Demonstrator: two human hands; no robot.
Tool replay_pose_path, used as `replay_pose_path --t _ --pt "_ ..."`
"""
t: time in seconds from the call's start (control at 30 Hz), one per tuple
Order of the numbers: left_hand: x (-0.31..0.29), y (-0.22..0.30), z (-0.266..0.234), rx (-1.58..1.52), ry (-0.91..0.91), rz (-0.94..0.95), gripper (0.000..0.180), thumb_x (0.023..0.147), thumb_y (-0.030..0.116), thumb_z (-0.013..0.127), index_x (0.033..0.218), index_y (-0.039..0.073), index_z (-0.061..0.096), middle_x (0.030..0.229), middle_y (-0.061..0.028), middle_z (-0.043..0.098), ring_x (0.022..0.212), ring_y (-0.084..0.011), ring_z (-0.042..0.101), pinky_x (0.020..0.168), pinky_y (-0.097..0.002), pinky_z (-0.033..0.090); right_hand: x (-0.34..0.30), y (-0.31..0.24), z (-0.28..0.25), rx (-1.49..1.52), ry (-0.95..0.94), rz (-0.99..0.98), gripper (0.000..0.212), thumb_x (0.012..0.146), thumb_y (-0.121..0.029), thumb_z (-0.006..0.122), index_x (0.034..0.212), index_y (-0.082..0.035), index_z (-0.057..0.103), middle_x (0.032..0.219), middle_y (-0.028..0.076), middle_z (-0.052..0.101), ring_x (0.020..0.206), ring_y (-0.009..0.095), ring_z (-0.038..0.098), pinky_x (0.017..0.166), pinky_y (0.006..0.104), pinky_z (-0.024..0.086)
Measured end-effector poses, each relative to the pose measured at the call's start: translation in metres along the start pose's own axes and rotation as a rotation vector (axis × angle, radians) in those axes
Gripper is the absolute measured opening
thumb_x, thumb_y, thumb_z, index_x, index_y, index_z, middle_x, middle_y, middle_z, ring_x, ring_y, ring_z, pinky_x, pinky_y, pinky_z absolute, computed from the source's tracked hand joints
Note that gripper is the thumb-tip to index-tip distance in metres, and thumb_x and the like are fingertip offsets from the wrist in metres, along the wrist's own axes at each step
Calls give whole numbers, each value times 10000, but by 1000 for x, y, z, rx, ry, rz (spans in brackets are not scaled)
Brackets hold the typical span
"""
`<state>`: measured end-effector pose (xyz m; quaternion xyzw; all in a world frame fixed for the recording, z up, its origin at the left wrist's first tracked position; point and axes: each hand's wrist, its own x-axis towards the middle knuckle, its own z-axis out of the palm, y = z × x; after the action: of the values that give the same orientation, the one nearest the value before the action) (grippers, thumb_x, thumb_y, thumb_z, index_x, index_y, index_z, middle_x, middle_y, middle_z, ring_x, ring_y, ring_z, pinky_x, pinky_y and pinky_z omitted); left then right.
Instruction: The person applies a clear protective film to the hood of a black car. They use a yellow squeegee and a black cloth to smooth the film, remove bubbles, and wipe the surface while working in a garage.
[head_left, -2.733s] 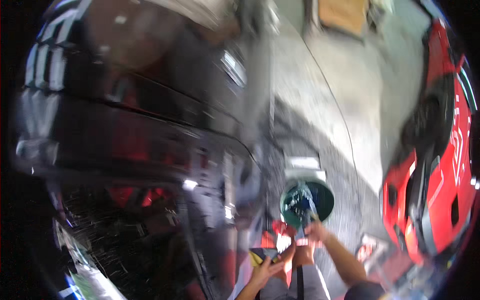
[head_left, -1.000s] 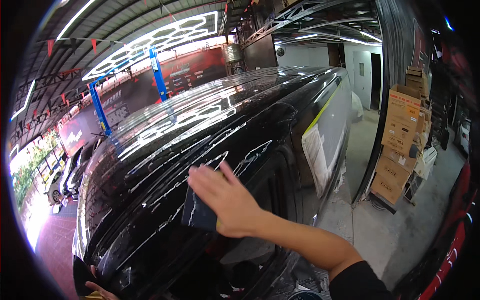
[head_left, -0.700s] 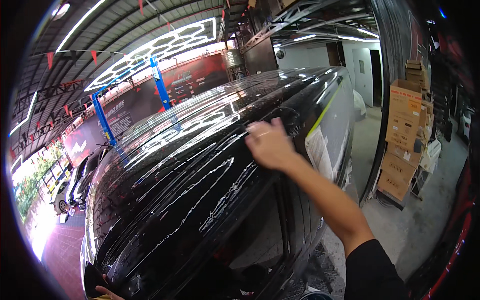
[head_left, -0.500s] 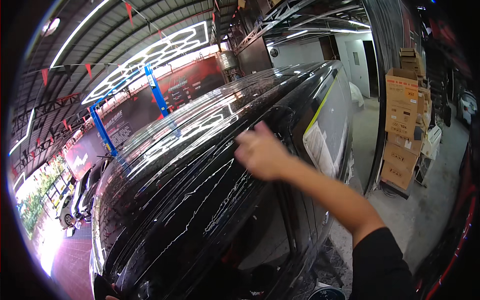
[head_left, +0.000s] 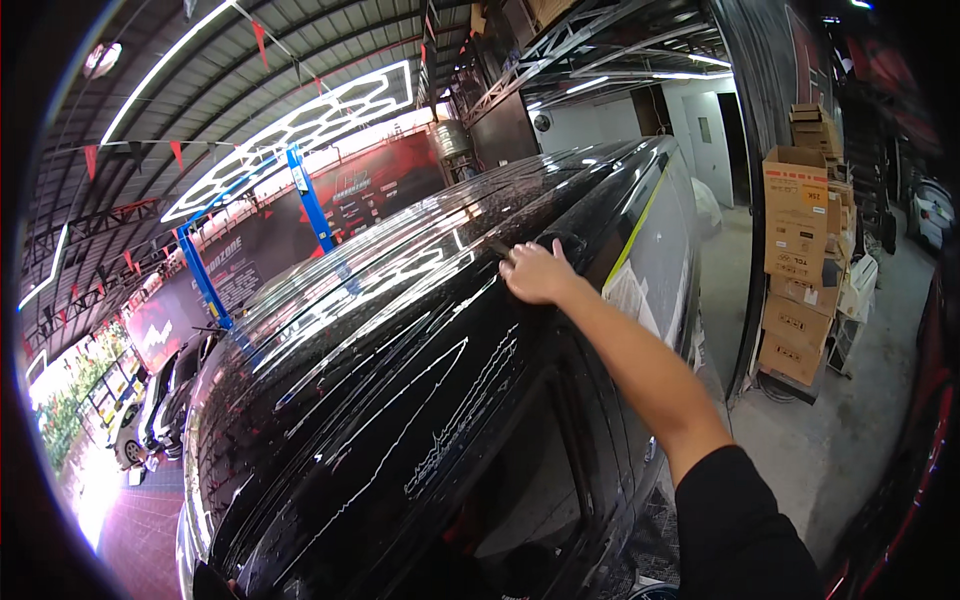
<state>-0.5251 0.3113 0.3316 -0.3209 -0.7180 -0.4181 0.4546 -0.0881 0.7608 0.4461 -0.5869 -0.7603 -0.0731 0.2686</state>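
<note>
A glossy black van [head_left: 380, 420] fills the middle, its roof and upper side wet with streaks of liquid. My right hand [head_left: 540, 275] presses on the roof's edge above the side window, with the arm stretched up from the lower right. Its fingers are bent and drawn together, the thumb raised. A small dark shape shows at the fingertips, but what lies under them is hidden. At the lower left edge a sliver of skin tone, perhaps my left hand [head_left: 233, 588], shows beside the van; its fingers are hidden.
Yellow tape [head_left: 637, 228] and pale masking sheet [head_left: 655, 270] cover the van's rear side. Stacked cardboard boxes [head_left: 795, 255] stand on the right by a dark partition. A blue lift post [head_left: 310, 200] rises beyond the roof. A bucket rim [head_left: 655, 590] shows low down.
My right hand has moved farther along the roof edge and slightly right, from a blurred sweep to a clearer resting contact. The view has shifted a little.
</note>
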Motion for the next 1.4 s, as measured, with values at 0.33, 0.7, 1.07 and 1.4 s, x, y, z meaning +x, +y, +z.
replay_pose_path --t 0.33,0.7,1.07,1.4 --pt "-13 -18 -8 35 -109 14 450 1065 215 384 1258 -189 335 1011 -308 507 863 -355 553 817 -448 479 18 -9 -9 -2 -97 261 665 978 -448 354 1452 15 415 1534 161 385 1469 292 280 1206 576 78" --pt "-5 -14 -5 247 43 9 669 1058 342 408 1319 -243 216 1170 -440 464 972 -490 545 900 -504 478 28 -3 14 16 45 197 539 959 -403 348 1372 -148 583 1497 136 463 1444 314 338 1197 573 93" --pt "-6 -2 -29 154 -290 -100 821 1034 500 368 1375 -221 175 1029 -422 575 916 -509 606 758 -524 526 -28 -44 21 189 173 -15 630 1007 -417 321 1419 44 442 1526 198 388 1437 338 333 1189 580 157" --pt "3 -40 -13 341 -336 68 514 1042 263 328 1281 -190 287 989 -410 563 814 -519 594 726 -506 534 -26 -67 18 154 326 403 802 909 -475 505 1400 150 406 1552 285 290 1456 420 230 1203 526 67"
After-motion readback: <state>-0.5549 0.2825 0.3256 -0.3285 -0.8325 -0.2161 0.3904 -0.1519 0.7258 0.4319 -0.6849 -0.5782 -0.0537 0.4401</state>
